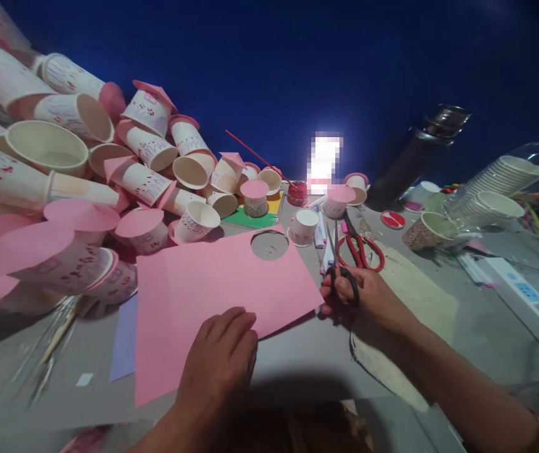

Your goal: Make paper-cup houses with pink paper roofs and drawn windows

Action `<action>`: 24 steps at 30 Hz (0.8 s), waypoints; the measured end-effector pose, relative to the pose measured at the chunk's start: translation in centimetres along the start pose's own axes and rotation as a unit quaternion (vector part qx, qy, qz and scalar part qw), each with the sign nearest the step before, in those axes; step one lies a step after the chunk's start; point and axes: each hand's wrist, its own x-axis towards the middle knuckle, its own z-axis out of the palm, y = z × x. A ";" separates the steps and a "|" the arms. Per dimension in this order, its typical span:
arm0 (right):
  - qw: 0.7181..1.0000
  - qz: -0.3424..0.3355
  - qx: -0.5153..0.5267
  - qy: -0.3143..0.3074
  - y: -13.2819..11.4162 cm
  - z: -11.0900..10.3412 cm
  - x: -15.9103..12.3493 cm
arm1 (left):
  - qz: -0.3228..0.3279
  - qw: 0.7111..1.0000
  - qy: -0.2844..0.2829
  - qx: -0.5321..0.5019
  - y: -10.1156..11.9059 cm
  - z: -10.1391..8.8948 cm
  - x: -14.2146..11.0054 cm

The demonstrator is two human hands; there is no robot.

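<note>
A large sheet of pink paper (194,283) with a round hole near its far right corner lies in front of me, its right side slightly raised. My left hand (226,346) grips the near edge, fingers together on top and the thumb hidden. My right hand (358,292) holds scissors (355,286) by their black handles, blades pointing away and nearly closed. The right fingers are close to the sheet's right corner; whether they touch it I cannot tell. Just beyond are red-handled pliers (361,251) and several markers (328,255).
Decorated paper cups (151,154), many with pink paper pieces, pile up on the left. Brushes (56,346) lie below them. A red paint jar (297,193) stands at the back. A dark flask (405,157) and stacked cups (490,182) occupy the right, near beige cloth (420,296).
</note>
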 end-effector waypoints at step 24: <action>0.990 -0.081 -0.016 0.113 0.2 5.1 -3.8 | -0.400 0.255 -0.112 -0.873 5.5 0.4 3.0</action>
